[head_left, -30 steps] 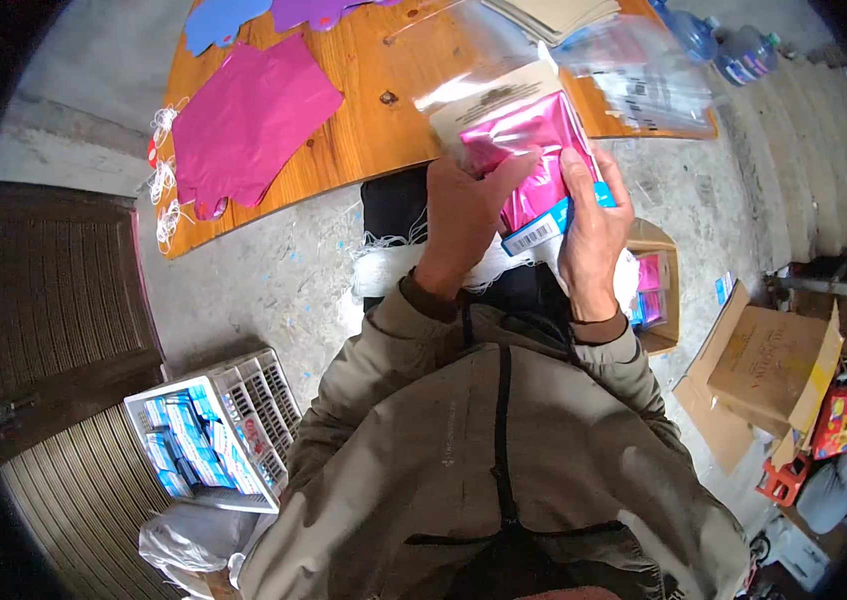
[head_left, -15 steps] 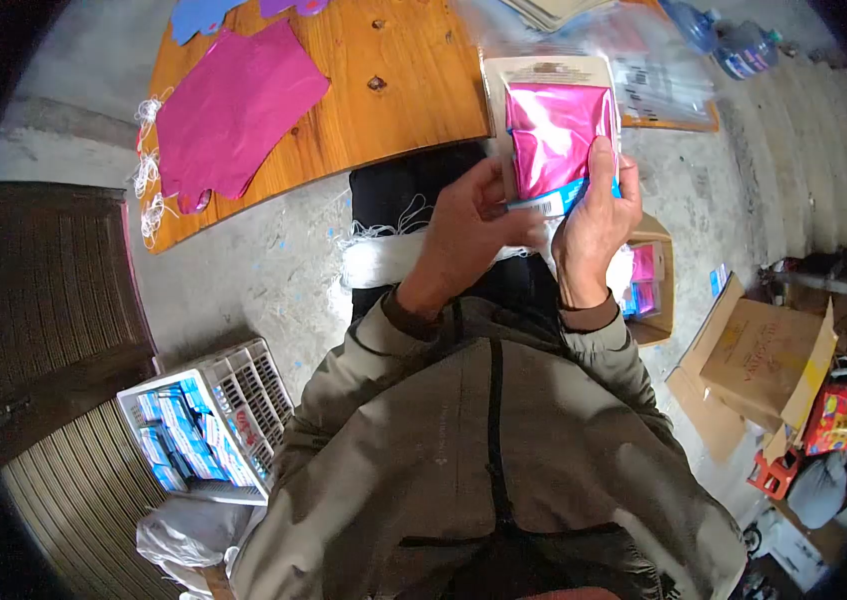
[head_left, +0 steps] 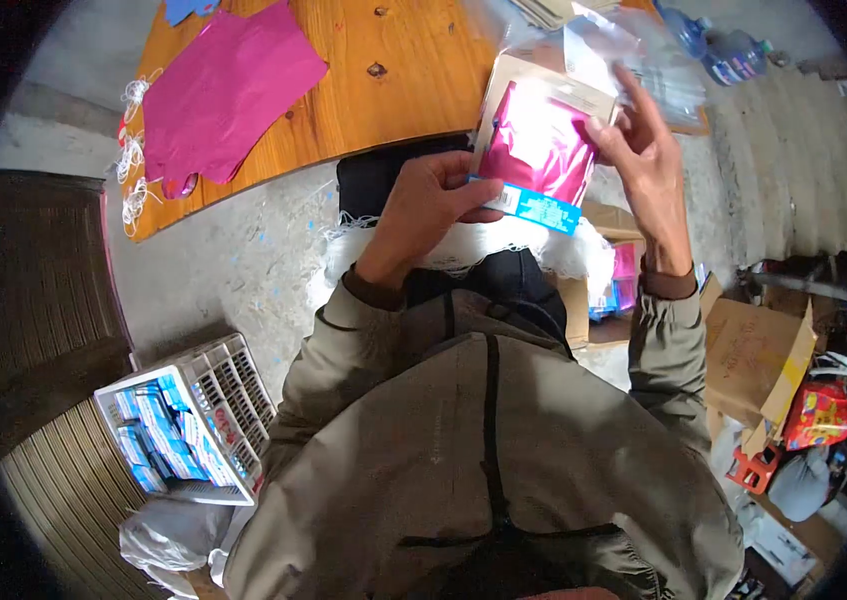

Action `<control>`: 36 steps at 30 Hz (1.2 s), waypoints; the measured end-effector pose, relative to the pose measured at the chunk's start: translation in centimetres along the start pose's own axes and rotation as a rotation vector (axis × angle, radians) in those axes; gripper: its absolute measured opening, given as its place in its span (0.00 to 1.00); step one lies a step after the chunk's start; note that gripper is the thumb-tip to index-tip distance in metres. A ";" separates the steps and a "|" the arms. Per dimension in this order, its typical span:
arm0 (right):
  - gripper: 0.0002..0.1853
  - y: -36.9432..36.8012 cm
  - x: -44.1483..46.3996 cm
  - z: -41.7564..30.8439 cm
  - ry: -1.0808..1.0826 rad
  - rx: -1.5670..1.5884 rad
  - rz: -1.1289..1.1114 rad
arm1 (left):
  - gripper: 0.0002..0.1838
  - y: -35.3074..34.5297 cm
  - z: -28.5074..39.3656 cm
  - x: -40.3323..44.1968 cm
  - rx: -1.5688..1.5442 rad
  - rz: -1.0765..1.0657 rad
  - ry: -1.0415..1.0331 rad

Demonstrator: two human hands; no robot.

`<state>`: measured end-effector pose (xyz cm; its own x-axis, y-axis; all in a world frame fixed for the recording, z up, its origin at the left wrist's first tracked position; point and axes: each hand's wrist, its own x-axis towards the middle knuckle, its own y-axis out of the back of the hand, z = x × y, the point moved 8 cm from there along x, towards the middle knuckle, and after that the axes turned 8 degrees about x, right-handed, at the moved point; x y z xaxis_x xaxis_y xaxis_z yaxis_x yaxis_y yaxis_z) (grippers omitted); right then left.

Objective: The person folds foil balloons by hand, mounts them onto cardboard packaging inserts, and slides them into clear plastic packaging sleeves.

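A flat packet (head_left: 541,135) holds folded shiny pink material against a beige card, with a blue barcoded strip along its lower edge. My left hand (head_left: 425,205) pinches its lower left corner, thumb over the blue strip. At the upper right edge, my right hand (head_left: 651,165) has its thumb on the packet, with the index finger stretched up beside a clear plastic flap (head_left: 593,55). The other right fingertips are partly hidden. Below the packet, a bundle of white string (head_left: 353,250) lies across my lap.
A wooden table (head_left: 373,100) bears a pink cut piece (head_left: 228,95) with white string loops at its edge. Blue-and-white packs fill a white crate (head_left: 233,400) on the left. On the right stand an open cardboard box (head_left: 753,350) and, nearer, a box with pink packets (head_left: 623,280).
The packet has tilted and shifted slightly down. My left hand has moved down-left onto its lower corner, while my right hand has gone up and right along its edge.
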<state>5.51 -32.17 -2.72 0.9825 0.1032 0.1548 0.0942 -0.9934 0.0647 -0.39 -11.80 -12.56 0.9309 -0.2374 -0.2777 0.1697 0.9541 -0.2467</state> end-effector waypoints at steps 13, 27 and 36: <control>0.31 -3.5 -1.1 0.1 0.050 -0.020 0.133 | 0.10 1.6 -1.9 -1.3 -0.434 0.231 -0.036; 0.46 -2.8 3.7 -4.4 0.055 -0.501 -0.470 | 0.14 3.7 -0.6 -1.8 -0.087 0.014 -0.016; 0.09 -2.8 2.1 2.2 -0.486 -0.354 -0.589 | 0.18 3.3 -0.1 -2.9 0.000 -0.182 -0.020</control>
<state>7.70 -29.24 -4.72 0.7559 0.4870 -0.4375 0.6371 -0.7013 0.3200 -2.60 -7.96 -12.71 0.8911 -0.4021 -0.2102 0.3357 0.8960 -0.2908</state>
